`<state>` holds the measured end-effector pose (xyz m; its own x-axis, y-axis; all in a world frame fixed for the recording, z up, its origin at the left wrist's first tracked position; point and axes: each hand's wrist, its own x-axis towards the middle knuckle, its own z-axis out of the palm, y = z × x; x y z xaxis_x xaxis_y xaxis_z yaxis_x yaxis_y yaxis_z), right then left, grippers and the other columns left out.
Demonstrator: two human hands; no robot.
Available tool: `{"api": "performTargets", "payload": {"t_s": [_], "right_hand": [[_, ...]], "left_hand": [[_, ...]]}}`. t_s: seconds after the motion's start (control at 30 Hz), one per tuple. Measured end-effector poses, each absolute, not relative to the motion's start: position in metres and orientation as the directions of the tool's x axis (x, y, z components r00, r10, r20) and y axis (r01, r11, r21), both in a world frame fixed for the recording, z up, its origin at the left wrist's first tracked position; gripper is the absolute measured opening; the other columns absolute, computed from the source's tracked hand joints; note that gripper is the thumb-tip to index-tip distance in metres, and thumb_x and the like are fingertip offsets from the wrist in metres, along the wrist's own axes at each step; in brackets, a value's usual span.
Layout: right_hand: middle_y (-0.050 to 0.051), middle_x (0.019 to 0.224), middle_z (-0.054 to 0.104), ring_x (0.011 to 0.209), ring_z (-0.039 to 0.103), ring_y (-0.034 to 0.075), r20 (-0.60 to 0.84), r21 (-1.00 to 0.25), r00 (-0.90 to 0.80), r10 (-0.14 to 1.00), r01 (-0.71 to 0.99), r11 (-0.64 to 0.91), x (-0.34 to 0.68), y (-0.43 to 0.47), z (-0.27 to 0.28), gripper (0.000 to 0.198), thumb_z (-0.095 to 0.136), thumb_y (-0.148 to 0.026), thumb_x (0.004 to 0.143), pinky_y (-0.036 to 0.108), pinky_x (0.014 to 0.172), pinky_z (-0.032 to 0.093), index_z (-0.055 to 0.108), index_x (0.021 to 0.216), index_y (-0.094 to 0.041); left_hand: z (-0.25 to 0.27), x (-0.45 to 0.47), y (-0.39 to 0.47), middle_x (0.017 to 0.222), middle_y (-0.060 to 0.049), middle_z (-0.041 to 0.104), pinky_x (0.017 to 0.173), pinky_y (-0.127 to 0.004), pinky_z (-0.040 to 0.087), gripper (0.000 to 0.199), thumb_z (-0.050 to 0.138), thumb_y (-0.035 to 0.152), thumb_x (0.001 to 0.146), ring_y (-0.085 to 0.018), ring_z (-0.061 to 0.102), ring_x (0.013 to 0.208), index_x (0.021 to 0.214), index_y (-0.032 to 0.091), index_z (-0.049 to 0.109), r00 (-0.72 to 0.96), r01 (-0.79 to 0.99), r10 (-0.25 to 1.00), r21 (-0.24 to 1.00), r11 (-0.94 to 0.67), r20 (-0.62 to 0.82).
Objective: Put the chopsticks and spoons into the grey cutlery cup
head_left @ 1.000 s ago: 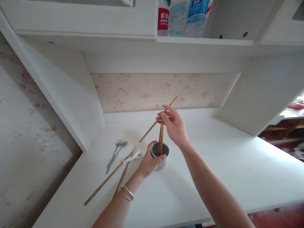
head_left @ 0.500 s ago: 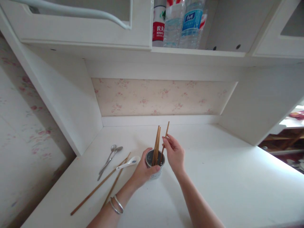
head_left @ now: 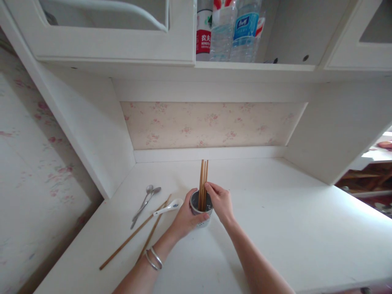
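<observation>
A grey utensil holder [head_left: 202, 222] with small holes in its side stands on the white countertop [head_left: 275, 228]. My left hand [head_left: 185, 216] is wrapped round its left side and front. Several wooden chopsticks [head_left: 201, 183] rise from the holder, close together and nearly upright. Over the rim, my right hand [head_left: 221, 200] pinches a chopstick at the right of the bunch, its lower end inside. Left of my left hand lie a white ceramic spoon [head_left: 168, 207], two loose chopsticks [head_left: 130, 238] partly under it, and two metal spoons [head_left: 147, 203] with crossed handles.
Above the counter hangs a white cabinet [head_left: 122, 45] with a curved handle. Its open section holds several plastic bottles [head_left: 223, 36]. White side panels [head_left: 82, 118] close in the left and right, and floral wallpaper [head_left: 190, 126] covers the back wall.
My right hand has moved left, bringing its chopstick from a tilt at the right of the holder to nearly upright against the others. My left hand keeps its hold; the view has shifted slightly.
</observation>
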<state>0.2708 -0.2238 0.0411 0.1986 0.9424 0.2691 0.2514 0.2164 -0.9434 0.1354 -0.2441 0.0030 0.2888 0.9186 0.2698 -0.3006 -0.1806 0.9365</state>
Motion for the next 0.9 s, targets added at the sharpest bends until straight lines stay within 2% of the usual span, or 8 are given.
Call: {"api": "performTargets", "payload": {"t_s": [0.13,0.27,0.37,0.43,0.53,0.6,0.67,0.9], "right_hand": [[0.002,0.076,0.071,0.073,0.062,0.018,0.233,-0.958,0.165,0.958,0.206,0.198,0.270,-0.224,0.039,0.045,0.050,-0.054,0.082,0.024,0.063,0.046,0.074,0.086,-0.015],[0.004,0.072,0.070,0.067,0.061,0.018,0.207,-0.964,0.116,0.971,0.191,0.183,0.271,-0.223,0.040,0.048,0.052,-0.056,0.080,0.024,0.058,0.044,0.073,0.082,-0.014],[0.005,0.073,0.071,0.068,0.062,0.018,0.184,-0.969,0.100,0.978,0.186,0.164,0.273,-0.223,0.042,0.045,0.056,-0.056,0.077,0.024,0.058,0.044,0.074,0.081,-0.015],[0.005,0.075,0.071,0.071,0.063,0.019,0.171,-0.972,0.095,0.981,0.179,0.153,0.273,-0.224,0.043,0.044,0.057,-0.056,0.077,0.025,0.061,0.044,0.074,0.082,-0.016],[0.005,0.075,0.071,0.072,0.063,0.020,0.170,-0.971,0.088,0.981,0.185,0.152,0.273,-0.225,0.045,0.045,0.055,-0.056,0.077,0.026,0.063,0.044,0.075,0.081,-0.016],[0.005,0.072,0.070,0.070,0.062,0.019,0.172,-0.969,0.088,0.981,0.194,0.152,0.273,-0.226,0.046,0.046,0.054,-0.057,0.077,0.026,0.060,0.043,0.075,0.079,-0.016],[0.004,0.071,0.069,0.068,0.061,0.019,0.177,-0.969,0.091,0.980,0.191,0.157,0.272,-0.226,0.046,0.047,0.053,-0.058,0.077,0.025,0.059,0.041,0.074,0.078,-0.015],[0.001,0.062,0.062,0.059,0.052,0.015,0.184,-0.965,0.087,0.979,0.204,0.163,0.275,-0.224,0.042,0.049,0.050,-0.059,0.079,0.024,0.054,0.035,0.072,0.072,-0.015]], "left_hand": [[0.005,0.130,-0.249,0.138,-0.015,0.046,0.107,-0.041,0.033,0.091,0.077,0.040,0.066,-0.029,0.043,0.128,0.141,0.022,0.027,0.293,-0.170,0.927,0.966,-0.192,0.236],[0.020,0.106,-0.257,0.139,-0.013,0.045,0.104,-0.042,0.037,0.084,0.074,0.043,0.068,-0.029,0.044,0.127,0.139,0.024,0.034,0.222,0.235,0.934,0.914,-0.331,0.282],[0.043,0.072,-0.262,0.118,-0.010,0.061,0.089,-0.037,0.047,0.052,0.059,0.047,0.080,-0.023,0.060,0.102,0.126,0.023,0.050,0.154,0.532,0.943,0.780,-0.330,0.293],[0.057,0.045,-0.267,0.102,-0.007,0.066,0.080,-0.033,0.049,0.035,0.046,0.046,0.088,-0.019,0.063,0.086,0.109,0.022,0.060,0.122,0.705,0.954,0.652,-0.278,0.274],[0.066,0.007,-0.277,0.098,-0.006,0.066,0.082,-0.033,0.046,0.031,0.036,0.038,0.093,-0.020,0.063,0.088,0.100,0.022,0.062,0.145,0.903,0.958,0.362,-0.230,0.247],[0.060,-0.010,-0.285,0.094,-0.007,0.066,0.082,-0.034,0.045,0.032,0.034,0.032,0.093,-0.022,0.063,0.090,0.094,0.021,0.063,0.158,0.963,0.975,0.192,-0.187,0.155],[0.048,-0.020,-0.291,0.094,-0.007,0.066,0.083,-0.034,0.044,0.031,0.034,0.029,0.092,-0.023,0.063,0.092,0.093,0.021,0.064,0.148,0.982,0.985,0.102,-0.156,0.086],[0.014,-0.027,-0.287,0.096,-0.009,0.065,0.081,-0.032,0.044,0.034,0.030,0.022,0.091,-0.022,0.064,0.091,0.092,0.018,0.064,0.119,0.986,0.993,0.113,-0.119,0.008]]}}
